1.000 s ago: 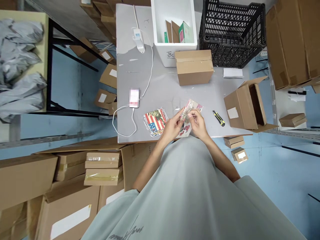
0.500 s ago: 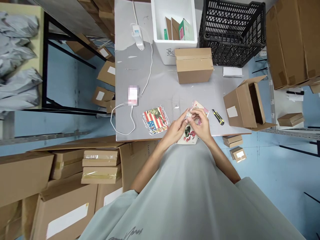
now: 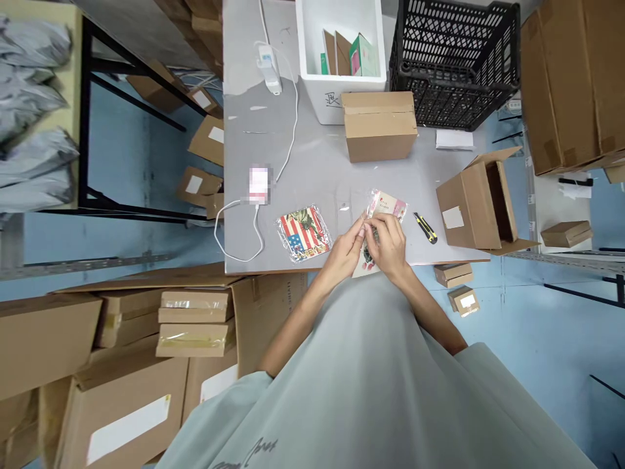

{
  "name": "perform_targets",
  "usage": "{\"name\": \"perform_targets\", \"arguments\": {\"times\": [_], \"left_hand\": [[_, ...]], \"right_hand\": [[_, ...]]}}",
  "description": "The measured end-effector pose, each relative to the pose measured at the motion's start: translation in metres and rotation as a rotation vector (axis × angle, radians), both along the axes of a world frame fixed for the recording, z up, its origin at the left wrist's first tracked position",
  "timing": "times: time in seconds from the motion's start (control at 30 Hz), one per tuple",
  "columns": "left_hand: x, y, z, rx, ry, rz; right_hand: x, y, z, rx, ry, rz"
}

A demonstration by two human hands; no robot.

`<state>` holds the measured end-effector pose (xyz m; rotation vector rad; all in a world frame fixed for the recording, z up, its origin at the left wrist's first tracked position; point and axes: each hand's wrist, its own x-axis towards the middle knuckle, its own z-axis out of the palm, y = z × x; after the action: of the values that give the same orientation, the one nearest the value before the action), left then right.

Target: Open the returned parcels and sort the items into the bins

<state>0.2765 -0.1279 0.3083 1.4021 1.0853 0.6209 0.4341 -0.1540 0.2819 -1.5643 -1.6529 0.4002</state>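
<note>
Near the front edge of the grey table (image 3: 312, 169), my left hand (image 3: 344, 251) and my right hand (image 3: 388, 244) are both closed on a small flat packet in clear wrap, printed pink, white and red (image 3: 385, 207). My fingers cover most of the packet's middle. A flag-patterned packet in clear wrap (image 3: 303, 233) lies flat just left of my left hand, apart from it. A yellow and black utility knife (image 3: 426, 228) lies to the right of my right hand.
A closed cardboard box (image 3: 378, 126) stands behind my hands, an open one on its side (image 3: 476, 203) at the table's right edge. A white foam bin (image 3: 340, 58) and black crate (image 3: 452, 62) are at the back. A phone (image 3: 258, 185) on a white cable lies left. Cardboard boxes fill the floor at left.
The packet has been turned and lowered from tilted up toward flat, and both hands have shifted a little to the right with it. The flag packet has stayed put.
</note>
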Motion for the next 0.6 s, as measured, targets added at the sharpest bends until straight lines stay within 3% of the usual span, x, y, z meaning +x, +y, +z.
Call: {"name": "perform_targets", "arguments": {"times": [0.13,0.27,0.4,0.6], "left_hand": [[-0.001,-0.001,0.002,0.016,0.010,0.024],[-0.002,-0.003,-0.001,-0.001,-0.052,0.062],[-0.002,-0.002,-0.011,-0.078,-0.109,0.127],[-0.006,0.015,-0.026,-0.106,-0.164,0.089]], "right_hand": [[0.002,0.004,-0.001,0.065,-0.006,-0.016],[0.015,0.014,0.005,0.104,0.111,-0.195],[0.037,0.029,0.008,0.015,0.283,-0.269],[0.069,0.050,-0.009,-0.159,0.577,-0.369]]}}
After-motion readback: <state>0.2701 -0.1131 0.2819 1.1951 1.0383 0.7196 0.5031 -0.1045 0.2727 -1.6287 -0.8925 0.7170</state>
